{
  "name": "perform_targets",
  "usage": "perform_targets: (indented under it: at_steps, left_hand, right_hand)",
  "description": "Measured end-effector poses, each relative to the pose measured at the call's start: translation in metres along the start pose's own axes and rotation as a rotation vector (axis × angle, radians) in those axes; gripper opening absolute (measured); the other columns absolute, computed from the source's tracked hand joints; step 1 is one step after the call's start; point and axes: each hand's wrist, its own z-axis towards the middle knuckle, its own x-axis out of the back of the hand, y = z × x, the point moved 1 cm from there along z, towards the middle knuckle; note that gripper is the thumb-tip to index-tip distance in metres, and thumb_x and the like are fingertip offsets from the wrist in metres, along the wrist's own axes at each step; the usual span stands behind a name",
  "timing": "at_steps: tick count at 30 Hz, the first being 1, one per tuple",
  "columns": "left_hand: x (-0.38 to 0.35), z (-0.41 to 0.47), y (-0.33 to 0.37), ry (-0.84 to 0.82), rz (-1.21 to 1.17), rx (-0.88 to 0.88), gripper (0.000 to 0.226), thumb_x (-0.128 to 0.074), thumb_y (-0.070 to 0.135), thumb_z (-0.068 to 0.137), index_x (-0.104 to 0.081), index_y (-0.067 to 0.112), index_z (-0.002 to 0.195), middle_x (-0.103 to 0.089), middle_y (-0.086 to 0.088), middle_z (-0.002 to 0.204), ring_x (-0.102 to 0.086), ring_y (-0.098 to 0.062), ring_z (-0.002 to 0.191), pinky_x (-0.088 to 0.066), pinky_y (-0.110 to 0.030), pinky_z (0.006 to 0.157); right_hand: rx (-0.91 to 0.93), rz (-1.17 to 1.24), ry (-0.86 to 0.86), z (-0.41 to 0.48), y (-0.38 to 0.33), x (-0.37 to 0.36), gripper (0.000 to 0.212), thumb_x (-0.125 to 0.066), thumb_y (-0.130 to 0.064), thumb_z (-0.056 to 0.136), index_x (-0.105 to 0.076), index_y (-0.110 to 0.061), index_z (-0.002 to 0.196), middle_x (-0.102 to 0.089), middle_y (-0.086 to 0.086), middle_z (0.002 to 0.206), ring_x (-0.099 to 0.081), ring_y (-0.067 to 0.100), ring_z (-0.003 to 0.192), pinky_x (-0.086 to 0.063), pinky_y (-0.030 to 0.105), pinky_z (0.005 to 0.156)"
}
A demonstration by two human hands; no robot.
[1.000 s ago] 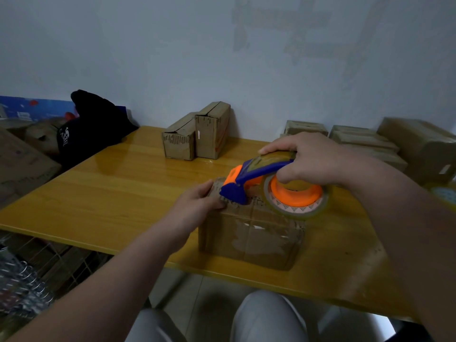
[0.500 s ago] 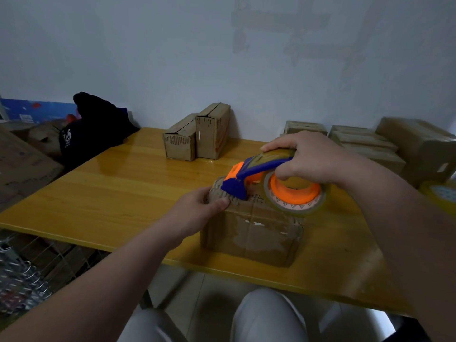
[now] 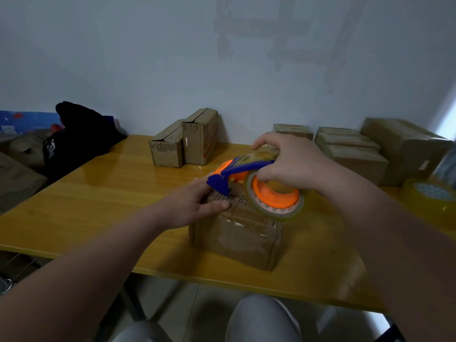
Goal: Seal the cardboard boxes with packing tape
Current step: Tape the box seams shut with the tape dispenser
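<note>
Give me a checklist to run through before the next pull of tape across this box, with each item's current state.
1. Box steadied: ok. The left hand presses on top of the box.
2. Tool gripped: ok. The right hand holds the tape dispenser over its roll.
3. Tape end stuck to the box: cannot tell. The dispenser's blue nose hides it.
4. Left hand clear of the cutter: not ok. Its fingers lie right beside the blue nose.
5. Box fully on the table: ok, though it is near the front edge.
</note>
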Motion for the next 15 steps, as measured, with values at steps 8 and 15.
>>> perform_targets:
  at_steps: [8,15]
  left_hand:
    - [0.001,0.004,-0.002,-0.094,0.147,0.121,0.072,-0.039,0.068,0.077,-0.032,0.037,0.142,-0.029,0.003,0.151,-0.014,-0.029,0.144,-0.022,-0.055,0.113]
    - [0.004,0.005,0.004,-0.152,0.294,0.199,0.094,-0.028,0.073,0.071,-0.004,0.029,0.151,0.000,0.007,0.159,0.008,-0.022,0.145,-0.008,-0.048,0.115]
  right_hand:
    - [0.015,0.031,-0.080,-0.014,0.011,0.018,0.041,-0.075,-0.033,0.064,-0.060,-0.043,0.101,-0.055,-0.011,0.078,-0.053,-0.001,0.051,-0.032,0.011,0.037]
    - [-0.083,0.045,-0.174,-0.044,0.051,0.035,0.045,-0.077,-0.032,0.062,-0.059,-0.049,0.099,-0.061,-0.009,0.087,-0.056,0.004,0.057,-0.044,0.024,0.050]
